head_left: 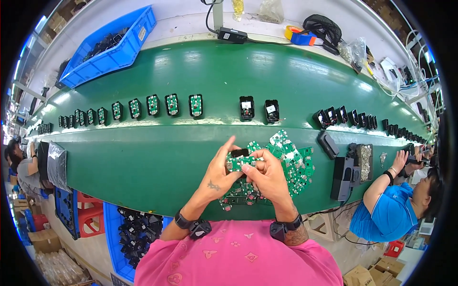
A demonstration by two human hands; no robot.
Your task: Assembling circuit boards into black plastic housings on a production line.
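Note:
My left hand (215, 172) holds a small black plastic case (240, 153), its index finger stretched out past it. A green circuit board (234, 164) lies at the near side of the case, pinched by my right hand (270, 175) with the thumb on top. Whether the board sits inside the case, I cannot tell. Under and right of my hands spreads a loose pile of green circuit boards (299, 167). Beyond them stand two black cases (246, 108) with white pieces inside. To the left runs a row of black cases with green boards (152, 105) in them.
More black cases (342, 114) line the right. A blue bin (98, 70) of black parts stands far left; another blue bin (114, 243) is below the table edge. A grey-black device (341, 178) and metal tray (365, 162) sit near a co-worker in blue (389, 212).

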